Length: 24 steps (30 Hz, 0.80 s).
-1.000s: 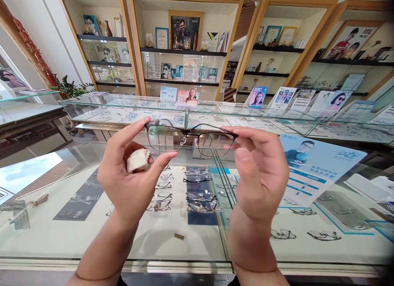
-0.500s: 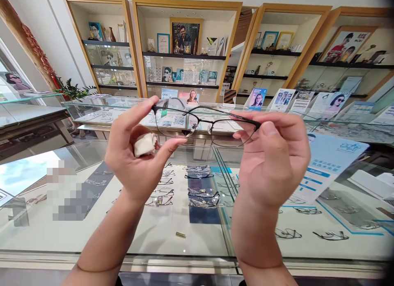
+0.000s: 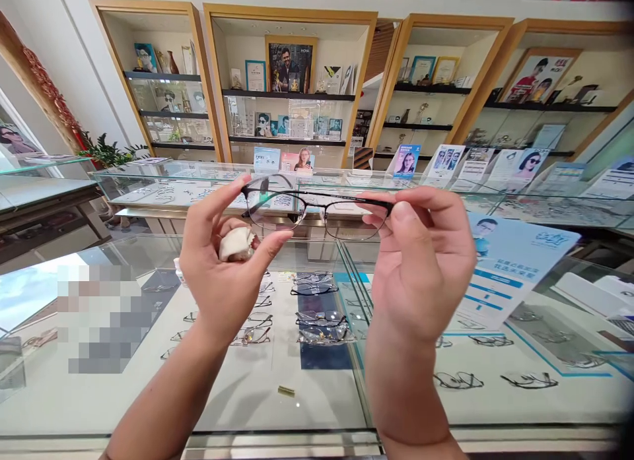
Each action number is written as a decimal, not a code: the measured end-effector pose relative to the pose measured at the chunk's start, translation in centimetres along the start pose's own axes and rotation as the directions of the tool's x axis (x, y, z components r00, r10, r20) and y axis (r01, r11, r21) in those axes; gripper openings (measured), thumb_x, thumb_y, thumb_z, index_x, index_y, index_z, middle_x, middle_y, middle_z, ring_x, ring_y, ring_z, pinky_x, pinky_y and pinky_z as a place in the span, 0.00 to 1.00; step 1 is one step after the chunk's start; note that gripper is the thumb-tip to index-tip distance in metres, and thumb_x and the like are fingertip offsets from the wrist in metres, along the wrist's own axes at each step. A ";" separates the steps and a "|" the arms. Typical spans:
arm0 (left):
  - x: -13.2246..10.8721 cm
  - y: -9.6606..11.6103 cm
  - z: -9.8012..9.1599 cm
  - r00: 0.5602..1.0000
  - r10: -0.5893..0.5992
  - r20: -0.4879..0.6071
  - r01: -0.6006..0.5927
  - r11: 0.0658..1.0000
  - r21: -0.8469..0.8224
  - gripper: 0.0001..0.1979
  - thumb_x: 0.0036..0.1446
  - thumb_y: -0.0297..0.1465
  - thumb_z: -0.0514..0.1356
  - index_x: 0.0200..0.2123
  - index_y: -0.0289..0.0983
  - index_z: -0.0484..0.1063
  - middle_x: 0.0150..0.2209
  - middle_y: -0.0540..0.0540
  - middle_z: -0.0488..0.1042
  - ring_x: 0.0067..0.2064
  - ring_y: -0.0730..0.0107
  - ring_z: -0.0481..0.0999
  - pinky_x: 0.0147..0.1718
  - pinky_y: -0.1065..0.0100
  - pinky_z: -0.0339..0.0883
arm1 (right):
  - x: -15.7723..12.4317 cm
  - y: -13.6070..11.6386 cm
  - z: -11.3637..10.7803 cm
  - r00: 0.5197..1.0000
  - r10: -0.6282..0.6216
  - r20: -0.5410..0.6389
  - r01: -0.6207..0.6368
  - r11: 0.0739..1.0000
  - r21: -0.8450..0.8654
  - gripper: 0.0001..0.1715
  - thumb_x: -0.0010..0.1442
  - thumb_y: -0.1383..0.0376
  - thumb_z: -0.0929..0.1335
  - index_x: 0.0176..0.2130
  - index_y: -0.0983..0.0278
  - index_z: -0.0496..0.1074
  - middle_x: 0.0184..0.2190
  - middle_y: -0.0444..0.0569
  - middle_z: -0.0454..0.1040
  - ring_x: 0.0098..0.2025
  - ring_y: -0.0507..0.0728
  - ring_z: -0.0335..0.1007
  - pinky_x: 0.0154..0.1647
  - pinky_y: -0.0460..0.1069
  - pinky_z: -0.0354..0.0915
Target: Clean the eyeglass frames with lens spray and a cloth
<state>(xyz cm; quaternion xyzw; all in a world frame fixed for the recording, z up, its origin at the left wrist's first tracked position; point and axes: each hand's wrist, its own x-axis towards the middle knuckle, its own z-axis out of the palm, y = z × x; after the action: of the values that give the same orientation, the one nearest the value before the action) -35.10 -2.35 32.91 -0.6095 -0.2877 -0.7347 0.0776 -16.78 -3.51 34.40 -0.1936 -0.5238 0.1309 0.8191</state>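
Observation:
Held up level above the glass counter is a pair of black thin-rimmed eyeglasses [image 3: 313, 206] with clear lenses, front toward me. My right hand [image 3: 421, 268] pinches the right end near the hinge between thumb and fingers. At the left end, my left hand [image 3: 218, 268] has its index fingertip against the upper corner of the frame, and its thumb reaches beneath the left lens. A crumpled white cloth [image 3: 236, 243] is tucked in the curled lower fingers of that same hand. Part of the temples is hidden behind the rims and my right fingers.
Beneath my arms, a glass display counter [image 3: 238, 440] contains rows of eyeglasses [image 3: 321, 318] and a small gold-coloured bar [image 3: 286, 391]. A blue-and-white leaflet [image 3: 515, 268] stands to the right. Farther back are another glass counter [image 3: 148, 212] and wood-framed shelves [image 3: 292, 14].
Both hands and the eyeglasses now appear slightly lower, with the right hand farther left. The temples appear flatter behind the rims. The view has shifted a little, and the grips look the same.

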 end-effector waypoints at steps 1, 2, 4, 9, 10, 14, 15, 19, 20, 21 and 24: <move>0.0 0.0 0.0 1.000 -0.011 0.006 0.011 1.000 -0.007 0.26 0.62 0.40 0.77 0.61 0.48 0.77 0.62 0.42 0.81 0.66 0.45 0.81 0.40 0.57 0.87 | 0.1 0.0 -0.1 1.000 0.003 -0.004 -0.003 1.000 0.017 0.03 0.71 0.66 0.73 0.44 0.56 0.80 0.41 0.46 0.84 0.48 0.58 0.85 0.46 0.55 0.77; -0.1 0.0 0.0 1.000 -0.017 0.009 0.017 1.000 -0.013 0.26 0.62 0.39 0.77 0.61 0.47 0.77 0.61 0.42 0.81 0.66 0.45 0.81 0.41 0.57 0.87 | 0.2 0.1 -0.1 1.000 0.004 -0.008 -0.004 1.000 0.028 0.04 0.70 0.66 0.73 0.44 0.57 0.80 0.40 0.46 0.84 0.48 0.58 0.84 0.47 0.55 0.77; -0.1 0.0 -0.1 1.000 -0.017 0.018 0.017 1.000 -0.020 0.27 0.61 0.38 0.78 0.61 0.48 0.77 0.61 0.42 0.80 0.66 0.45 0.80 0.44 0.56 0.87 | 0.3 0.2 -0.3 1.000 0.004 -0.006 -0.004 1.000 0.022 0.03 0.70 0.66 0.74 0.44 0.57 0.80 0.40 0.45 0.83 0.48 0.58 0.84 0.50 0.56 0.76; -0.1 0.2 -0.2 0.999 -0.010 0.039 0.010 1.000 -0.009 0.27 0.62 0.41 0.77 0.62 0.47 0.75 0.62 0.42 0.80 0.68 0.44 0.79 0.43 0.57 0.88 | 0.3 0.6 -0.6 0.999 -0.029 0.045 0.033 0.995 -0.095 0.02 0.73 0.61 0.72 0.45 0.55 0.77 0.44 0.47 0.82 0.52 0.60 0.83 0.57 0.59 0.77; -0.1 0.2 -0.2 0.999 -0.010 0.035 0.011 1.000 -0.010 0.28 0.62 0.42 0.77 0.62 0.47 0.75 0.62 0.41 0.80 0.68 0.43 0.79 0.41 0.58 0.88 | 0.3 0.6 -0.6 0.998 -0.040 0.057 0.047 0.992 -0.119 0.03 0.74 0.60 0.71 0.46 0.55 0.77 0.45 0.47 0.81 0.52 0.60 0.82 0.57 0.59 0.77; -0.1 0.2 0.0 1.000 -0.017 -0.003 0.017 0.999 -0.031 0.29 0.60 0.41 0.78 0.60 0.45 0.75 0.61 0.39 0.80 0.66 0.46 0.80 0.42 0.59 0.87 | 0.0 0.6 -0.5 0.992 -0.057 0.117 0.075 0.985 -0.154 0.05 0.75 0.60 0.69 0.48 0.53 0.76 0.45 0.48 0.81 0.54 0.61 0.82 0.59 0.61 0.77; -0.1 0.2 0.0 1.000 -0.023 -0.008 0.022 0.999 -0.033 0.29 0.60 0.40 0.78 0.61 0.45 0.75 0.61 0.39 0.79 0.66 0.46 0.80 0.43 0.58 0.87 | -0.1 0.6 -0.4 0.990 -0.054 0.128 0.072 0.987 -0.141 0.05 0.76 0.60 0.68 0.48 0.53 0.76 0.46 0.48 0.81 0.55 0.62 0.82 0.59 0.61 0.76; -0.2 -0.1 0.0 1.000 -0.022 -0.009 0.022 0.999 -0.043 0.32 0.59 0.39 0.79 0.62 0.45 0.73 0.62 0.39 0.78 0.67 0.46 0.79 0.47 0.56 0.87 | -0.3 0.7 -0.3 0.989 -0.042 0.145 0.059 0.992 -0.115 0.04 0.76 0.60 0.69 0.48 0.52 0.76 0.46 0.49 0.81 0.55 0.62 0.82 0.59 0.62 0.76; -0.2 -0.2 0.0 1.000 -0.013 -0.014 0.013 0.999 -0.043 0.32 0.58 0.39 0.79 0.62 0.45 0.73 0.62 0.39 0.78 0.66 0.46 0.79 0.48 0.55 0.86 | -0.3 0.7 -0.2 0.989 -0.044 0.144 0.062 0.990 -0.127 0.04 0.76 0.60 0.69 0.48 0.52 0.76 0.45 0.49 0.82 0.55 0.62 0.83 0.58 0.62 0.77; -0.2 -0.2 0.0 1.000 -0.005 -0.022 0.005 0.999 -0.039 0.32 0.58 0.38 0.80 0.62 0.45 0.73 0.62 0.40 0.78 0.66 0.47 0.79 0.49 0.55 0.86 | -0.3 0.7 -0.1 0.989 -0.045 0.142 0.065 0.988 -0.141 0.04 0.76 0.60 0.69 0.48 0.53 0.76 0.45 0.49 0.82 0.54 0.62 0.83 0.57 0.61 0.77; -0.2 -0.2 0.0 0.999 -0.003 -0.052 0.002 1.000 -0.015 0.32 0.58 0.36 0.80 0.62 0.46 0.73 0.61 0.40 0.78 0.66 0.49 0.79 0.53 0.52 0.85 | -0.4 0.6 0.1 0.991 -0.042 0.126 0.061 0.986 -0.153 0.03 0.75 0.60 0.70 0.47 0.54 0.76 0.44 0.49 0.82 0.53 0.61 0.84 0.54 0.60 0.79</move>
<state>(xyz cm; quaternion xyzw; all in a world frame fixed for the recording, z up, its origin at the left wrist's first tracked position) -35.18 -2.23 32.60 -0.5902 -0.2809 -0.7526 0.0795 -17.04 -3.15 33.86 -0.2350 -0.5866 0.0798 0.7709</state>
